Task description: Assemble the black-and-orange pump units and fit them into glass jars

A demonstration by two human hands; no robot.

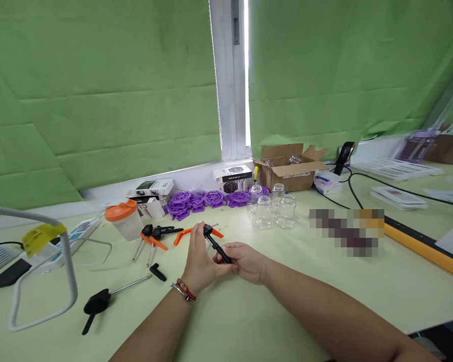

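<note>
A slim black plastic part (219, 250) with a rounded head is held between my two hands, slanting down to the right. My left hand (201, 261) closes around it from the left, fingers up by the rounded head. At its lower end my right hand (247, 261) pinches it. An orange piece (218, 232) sticks out just beyond the head; I cannot tell if it is joined. Left of my hands lie black-and-orange assemblies with metal rods (156, 234), a small black elbow-shaped piece (158, 272) and a black piece with a long metal rod (98, 302).
Purple plastic wheels (213, 199), several glass jars (264, 213) and an open cardboard box (289, 176) stand at the back. An orange-lidded cup (124, 221) and a grey bent-tube frame (70, 266) are at left. A pixelated patch (347, 234) hides something at right, beside an orange-black bar (423, 249).
</note>
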